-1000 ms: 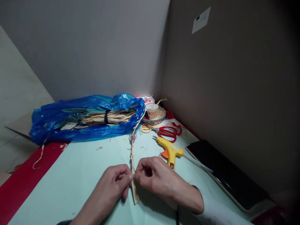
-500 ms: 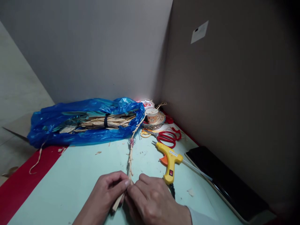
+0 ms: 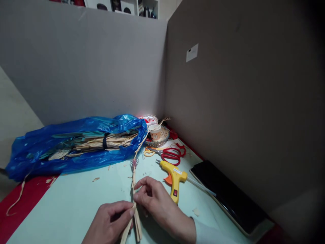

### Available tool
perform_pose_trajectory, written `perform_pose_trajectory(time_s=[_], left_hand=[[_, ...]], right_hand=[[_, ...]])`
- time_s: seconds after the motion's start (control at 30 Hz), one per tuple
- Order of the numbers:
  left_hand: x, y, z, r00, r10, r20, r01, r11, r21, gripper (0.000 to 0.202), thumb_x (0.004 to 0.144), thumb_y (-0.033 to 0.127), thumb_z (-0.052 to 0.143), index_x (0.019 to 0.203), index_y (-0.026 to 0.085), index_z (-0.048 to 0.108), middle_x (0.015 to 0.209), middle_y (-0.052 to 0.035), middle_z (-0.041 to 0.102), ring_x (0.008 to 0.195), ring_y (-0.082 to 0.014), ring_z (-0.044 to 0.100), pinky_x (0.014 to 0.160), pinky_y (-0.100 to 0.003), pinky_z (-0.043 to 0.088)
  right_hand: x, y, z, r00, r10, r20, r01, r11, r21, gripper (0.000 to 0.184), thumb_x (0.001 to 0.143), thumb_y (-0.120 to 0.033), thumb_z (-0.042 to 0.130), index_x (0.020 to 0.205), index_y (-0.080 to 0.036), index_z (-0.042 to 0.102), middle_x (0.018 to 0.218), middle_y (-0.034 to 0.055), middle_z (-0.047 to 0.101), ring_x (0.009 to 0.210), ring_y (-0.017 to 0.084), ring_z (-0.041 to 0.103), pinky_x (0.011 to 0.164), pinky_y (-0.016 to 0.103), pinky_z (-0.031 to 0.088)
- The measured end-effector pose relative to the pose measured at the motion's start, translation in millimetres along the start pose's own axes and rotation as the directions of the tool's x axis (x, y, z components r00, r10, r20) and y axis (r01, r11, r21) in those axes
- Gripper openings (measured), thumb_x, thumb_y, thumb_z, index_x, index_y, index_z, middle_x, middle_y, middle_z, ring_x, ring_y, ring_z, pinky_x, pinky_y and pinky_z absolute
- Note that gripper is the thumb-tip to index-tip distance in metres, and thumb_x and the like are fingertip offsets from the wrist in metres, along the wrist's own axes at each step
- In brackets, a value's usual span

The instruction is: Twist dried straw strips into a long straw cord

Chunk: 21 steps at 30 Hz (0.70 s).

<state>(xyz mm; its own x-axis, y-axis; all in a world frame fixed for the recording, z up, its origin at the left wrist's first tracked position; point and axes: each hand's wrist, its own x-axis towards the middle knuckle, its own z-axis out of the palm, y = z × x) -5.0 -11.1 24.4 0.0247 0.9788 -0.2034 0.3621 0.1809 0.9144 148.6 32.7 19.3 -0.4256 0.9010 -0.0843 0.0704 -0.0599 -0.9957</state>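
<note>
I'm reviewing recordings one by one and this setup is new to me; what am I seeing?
There is no machine: one camera on a person's head looks down at their bare hands. The left hand pinches a pale strip at the lower end of a braided cord; the right hand touches the cord just above. On the pale green sheet lie a yellow glue gun and red-handled scissors. Behind are a blue plastic bag with a bundle of dry strips, a printed cup and a woven basket.

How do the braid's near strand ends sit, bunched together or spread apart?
Spread apart: one strand angles down from the left hand, with the other strands separate on its right.
</note>
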Motion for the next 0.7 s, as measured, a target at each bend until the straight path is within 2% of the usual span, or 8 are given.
perform_pose_trajectory(time_s=[0.07, 0.13, 0.2, 0.3, 0.37, 0.43, 0.57, 0.7], left_hand=[[1, 0, -0.4, 0.999, 0.039, -0.013, -0.039, 0.999, 0.021, 0.032, 0.069, 0.047, 0.063, 0.064, 0.017, 0.072, 0.065, -0.0022, 0.068, 0.07, -0.022, 0.056, 0.063, -0.025, 0.042], [0, 1, -1.7, 0.999, 0.047, -0.01, -0.047, 0.997, 0.06, 0.03, 0.071, 0.043, 0.062, 0.064, 0.016, 0.073, 0.066, -0.0028, 0.069, 0.07, -0.0225, 0.057, 0.063, -0.025, 0.043], [-1, 2, -3.8, 0.999, 0.054, -0.001, -0.053, 0.991, 0.125, 0.029, 0.073, 0.038, 0.06, 0.065, 0.015, 0.073, 0.064, -0.0029, 0.068, 0.068, -0.0214, 0.055, 0.062, -0.025, 0.042], [-3, 7, -7.8, 0.998, 0.064, -0.005, -0.062, 0.977, 0.205, 0.029, 0.076, 0.034, 0.056, 0.063, 0.013, 0.07, 0.061, -0.0023, 0.065, 0.066, -0.0199, 0.053, 0.06, -0.025, 0.04], [-4, 10, -10.8, 0.997, 0.079, -0.027, -0.071, 0.972, 0.226, 0.029, 0.077, 0.033, 0.055, 0.063, 0.013, 0.07, 0.06, -0.0013, 0.063, 0.065, -0.019, 0.052, 0.06, -0.024, 0.038], [-4, 12, -13.4, 0.995, 0.094, -0.03, -0.084, 0.969, 0.232, 0.027, 0.076, 0.031, 0.055, 0.064, 0.013, 0.071, 0.06, -0.0005, 0.062, 0.064, -0.0184, 0.052, 0.06, -0.024, 0.037], [-2, 7, -14.6, 0.99, 0.141, 0.013, -0.139, 0.956, 0.256, 0.031, 0.076, 0.037, 0.057, 0.063, 0.013, 0.07, 0.06, -0.0008, 0.058, 0.064, -0.0181, 0.049, 0.06, -0.024, 0.037], [6, -6, -11.3, 0.983, 0.182, 0.015, -0.178, 0.939, 0.293, 0.038, 0.073, 0.046, 0.057, 0.06, 0.013, 0.068, 0.06, -0.0012, 0.056, 0.064, -0.0184, 0.048, 0.06, -0.026, 0.036]], right_hand=[[5, 5, 4, 0.999, 0.045, 0.004, -0.046, 0.995, 0.089, 0.028, 0.07, -0.019, 0.062, 0.097, -0.014, 0.053, 0.057, -0.0076, 0.05, 0.048, 0.009, 0.043, 0.05, 0.021, 0.035], [8, 7, 8, 0.997, 0.077, 0.014, -0.078, 0.991, 0.107, 0.028, 0.068, -0.017, 0.06, 0.096, -0.013, 0.053, 0.054, -0.0083, 0.048, 0.045, 0.008, 0.041, 0.047, 0.02, 0.032], [9, 5, 10, 0.997, 0.081, -0.009, -0.081, 0.996, 0.038, 0.025, 0.068, -0.017, 0.059, 0.092, -0.013, 0.055, 0.053, -0.0077, 0.049, 0.045, 0.009, 0.042, 0.047, 0.02, 0.031], [10, -4, 7, 0.999, 0.008, -0.036, -0.014, 0.986, -0.165, 0.021, 0.068, -0.016, 0.058, 0.089, -0.014, 0.059, 0.057, -0.0048, 0.055, 0.051, 0.011, 0.049, 0.052, 0.021, 0.035], [15, -11, 4, 0.999, -0.052, -0.003, 0.049, 0.963, -0.266, 0.009, 0.071, -0.017, 0.055, 0.078, -0.015, 0.062, 0.058, -0.0021, 0.059, 0.055, 0.012, 0.054, 0.057, 0.022, 0.038], [23, -17, 2, 0.997, -0.083, 0.006, 0.081, 0.954, -0.289, 0.01, 0.073, -0.017, 0.054, 0.065, -0.015, 0.059, 0.056, -0.0001, 0.06, 0.059, 0.014, 0.058, 0.06, 0.023, 0.04], [46, -14, 12, 0.997, -0.051, -0.064, 0.034, 0.97, -0.242, 0.007, 0.07, -0.012, 0.057, 0.066, -0.016, 0.055, 0.059, 0.0007, 0.063, 0.06, 0.015, 0.061, 0.059, 0.024, 0.043], [59, -6, 18, 0.996, -0.012, -0.09, -0.01, 0.97, -0.243, 0.015, 0.068, -0.007, 0.058, 0.058, -0.017, 0.052, 0.053, 0.0004, 0.061, 0.052, 0.016, 0.06, 0.053, 0.024, 0.043]])
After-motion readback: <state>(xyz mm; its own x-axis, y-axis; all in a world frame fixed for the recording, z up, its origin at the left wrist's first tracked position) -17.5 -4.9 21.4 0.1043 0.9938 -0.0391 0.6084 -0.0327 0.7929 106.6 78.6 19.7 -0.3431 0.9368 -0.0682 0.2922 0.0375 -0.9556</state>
